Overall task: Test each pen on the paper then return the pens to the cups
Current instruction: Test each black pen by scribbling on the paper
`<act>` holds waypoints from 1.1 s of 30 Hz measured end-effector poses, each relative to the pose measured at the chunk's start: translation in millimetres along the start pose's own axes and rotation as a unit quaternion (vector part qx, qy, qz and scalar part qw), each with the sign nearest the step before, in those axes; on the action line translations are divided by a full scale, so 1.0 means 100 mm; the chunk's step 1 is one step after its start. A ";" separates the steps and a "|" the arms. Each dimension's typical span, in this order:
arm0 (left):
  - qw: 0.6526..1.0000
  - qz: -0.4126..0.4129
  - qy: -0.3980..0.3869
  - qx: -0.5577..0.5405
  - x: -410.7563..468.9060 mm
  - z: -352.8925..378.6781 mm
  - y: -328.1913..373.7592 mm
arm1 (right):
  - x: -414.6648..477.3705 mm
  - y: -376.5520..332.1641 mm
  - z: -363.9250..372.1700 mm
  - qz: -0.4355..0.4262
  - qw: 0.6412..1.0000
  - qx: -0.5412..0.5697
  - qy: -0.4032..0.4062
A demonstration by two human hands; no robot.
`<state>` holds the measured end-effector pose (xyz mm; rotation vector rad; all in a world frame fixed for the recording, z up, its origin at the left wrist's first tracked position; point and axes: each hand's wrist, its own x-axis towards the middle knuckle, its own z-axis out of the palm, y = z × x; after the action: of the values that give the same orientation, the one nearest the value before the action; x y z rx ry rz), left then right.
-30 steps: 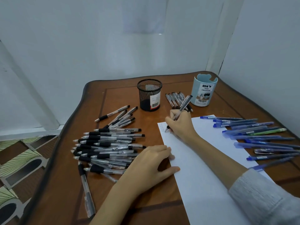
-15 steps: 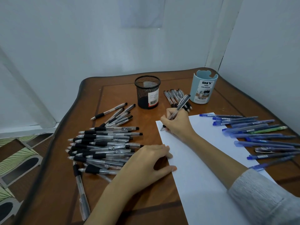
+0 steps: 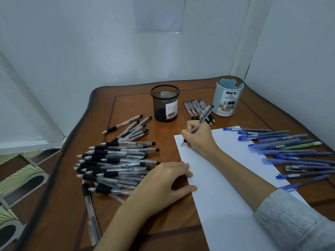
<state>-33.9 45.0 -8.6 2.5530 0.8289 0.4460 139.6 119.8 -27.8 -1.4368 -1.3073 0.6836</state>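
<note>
**A:** What is the right grip [image 3: 198,137] doing?

**B:** It is pinching a click pen [image 3: 201,120], thumb and fingers curled round the low end of it. The tip is touching the sheet of paper [image 3: 226,187] just below the grip, right beside some small scribbles [image 3: 179,141].

**A:** How is that pen looking to you?

**B:** It has a clear barrel with a dark core and a black clicker sticking up beyond the knuckles. I am guessing it is light, stiff plastic and smooth enough to slip, so the rubber sleeve near the tip seems the sensible place to hold it.

**A:** And the left grip [image 3: 163,182]?

**B:** It is holding nothing. It is lying relaxed, with fingertips and thumb pressing the near edge of the paper onto the counter [image 3: 130,105].

**A:** Where are the others waiting?

**B:** A heap of black-sleeved pens [image 3: 116,160] is lying just left of the left grip. The blue pens [image 3: 290,147] are fanning out well to the right of the right grip. Beyond that grip a short row of pens [image 3: 195,107] is lying between the black mesh cup [image 3: 165,104] and the pale blue desk organizer [image 3: 227,98]. I am seeing no pens standing in either.
</note>
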 end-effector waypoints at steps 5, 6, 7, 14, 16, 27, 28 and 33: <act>1.000 0.000 -0.001 -0.001 0.00 0.00 0.00 | -0.01 0.02 -0.01 0.003 1.000 0.017 0.018; 1.000 0.000 -0.001 -0.001 0.00 0.00 0.00 | -0.01 0.02 -0.01 0.001 1.000 0.020 0.022; 1.000 0.000 0.000 -0.003 0.00 0.00 0.00 | -0.01 0.02 -0.01 -0.001 1.000 0.019 0.022; 1.000 -0.004 0.000 0.000 0.00 0.00 0.00 | 0.00 0.03 -0.02 0.000 0.999 0.029 0.018; 1.000 -0.004 0.001 -0.001 0.00 0.00 0.00 | 0.00 0.03 -0.01 -0.006 0.999 0.028 0.023; 1.000 0.002 0.001 0.003 0.00 0.00 0.00 | 0.01 0.07 0.00 -0.025 1.000 0.000 0.019; 1.000 0.003 0.000 0.003 0.00 0.00 0.00 | 0.00 0.06 -0.01 -0.013 1.000 0.014 0.017; 1.000 0.002 0.000 0.004 -0.01 0.01 -0.01 | 0.02 -0.04 -0.12 0.127 0.966 0.221 0.038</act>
<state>-34.9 45.4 -9.8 2.5627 0.8263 0.4447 149.7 117.9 -19.9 -1.2527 -0.8473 1.0093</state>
